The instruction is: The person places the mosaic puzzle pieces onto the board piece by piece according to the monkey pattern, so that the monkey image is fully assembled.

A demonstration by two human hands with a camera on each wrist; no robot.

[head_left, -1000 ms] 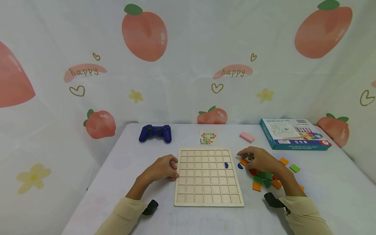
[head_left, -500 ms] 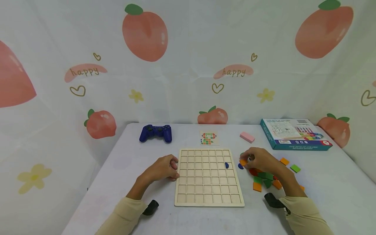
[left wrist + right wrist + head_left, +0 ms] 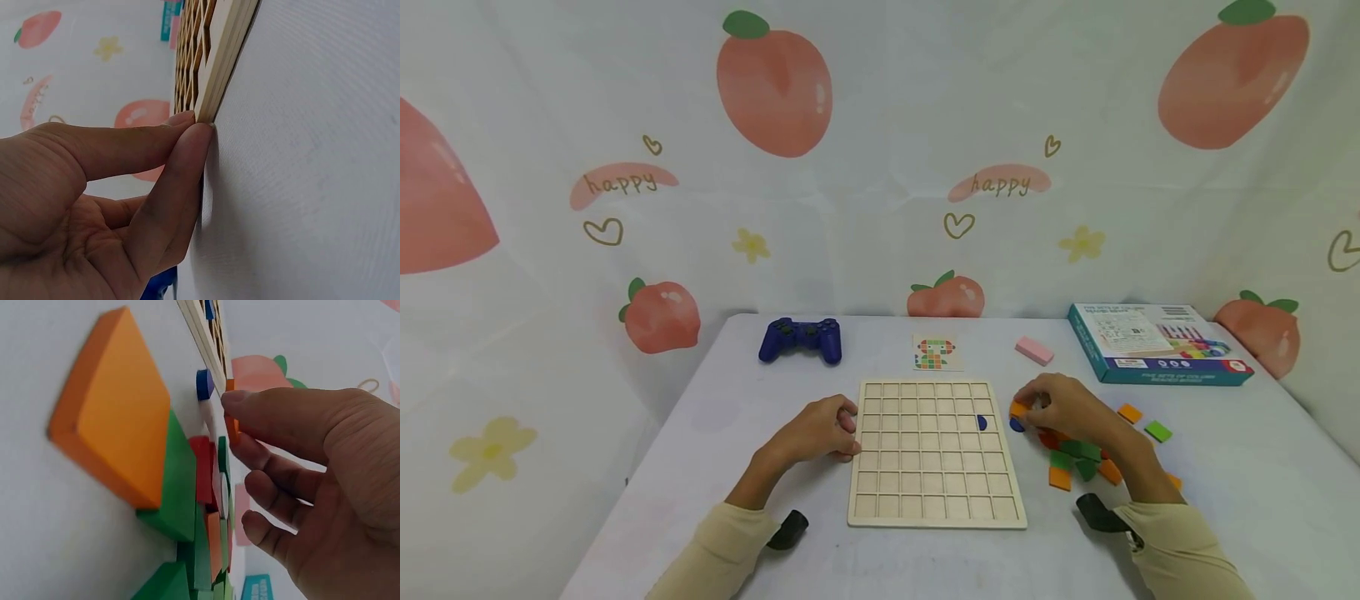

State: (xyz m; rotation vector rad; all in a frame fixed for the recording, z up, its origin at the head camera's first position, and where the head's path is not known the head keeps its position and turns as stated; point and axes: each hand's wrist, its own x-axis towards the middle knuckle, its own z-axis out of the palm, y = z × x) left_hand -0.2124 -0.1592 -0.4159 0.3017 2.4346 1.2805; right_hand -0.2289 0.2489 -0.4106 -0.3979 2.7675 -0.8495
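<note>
A pale wooden grid board (image 3: 934,460) lies mid-table with a blue half-round tile (image 3: 982,422) in one cell near its right side. My left hand (image 3: 817,430) pinches the board's left edge; in the left wrist view, the thumb and a finger (image 3: 187,147) meet at its rim. Just right of the board, my right hand (image 3: 1062,408) pinches an orange square tile (image 3: 232,429) between thumb and fingers. Close by that tile, another blue half-round tile (image 3: 204,385) rests on the table. Green, red and orange tiles (image 3: 1081,450) lie partly under my right hand and forearm.
Behind the board is a small pattern card (image 3: 935,353), with a pink block (image 3: 1034,350) to its right. A dark blue game controller (image 3: 801,339) stands back left. The flat printed box (image 3: 1157,343) occupies the back right. Loose orange and green tiles (image 3: 1158,431) lie beyond my right wrist.
My right hand has picked out the orange tile from the pile's near-board side and now holds it beside the blue tile. My left hand has stayed on the board's edge.
</note>
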